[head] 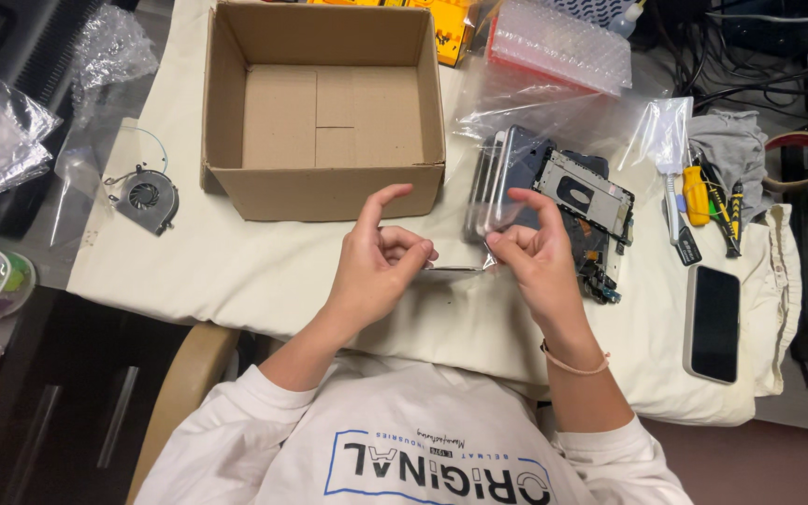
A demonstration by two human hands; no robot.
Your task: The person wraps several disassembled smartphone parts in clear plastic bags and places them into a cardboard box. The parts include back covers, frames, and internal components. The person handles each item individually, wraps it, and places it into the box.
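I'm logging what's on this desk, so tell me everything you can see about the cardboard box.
The cardboard box is plain brown corrugated card, rectangular, open at the top with no upper flaps showing. It stands upright on the cream cloth at the far side of the desk. Inside, the bottom flaps lie folded flat, their seams visible; nothing else shows in it. A small fan lies apart to one side, a pile of phone parts close on the other. Neither hand touches it.
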